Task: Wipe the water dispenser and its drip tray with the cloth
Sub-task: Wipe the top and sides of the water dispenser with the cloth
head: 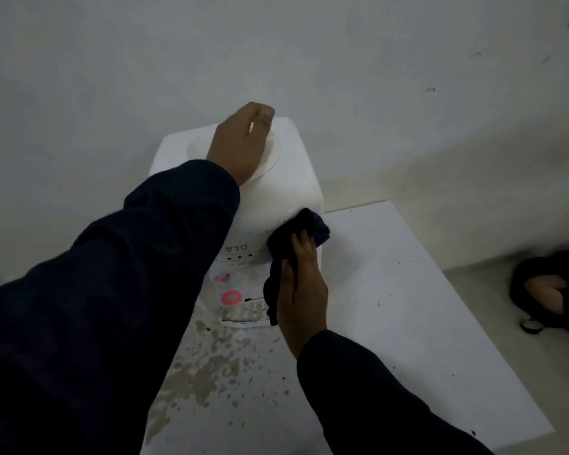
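Note:
A white tabletop water dispenser [286, 178] stands against the wall. My left hand [240, 142] rests flat on its top, over the round bottle socket, fingers curled at the back edge. My right hand [301, 284] presses a dark blue cloth [296, 231] against the dispenser's front right corner. Below the cloth are a red tap [231, 297] and the slotted drip tray [240, 314] at the base. My left sleeve hides the dispenser's left side.
The dispenser sits on a white table [391, 290] with brown stains [207, 372] and dark specks in front of the tray. At the right, on the floor, a foot in a dark sandal [546, 290] shows. A plain wall stands behind.

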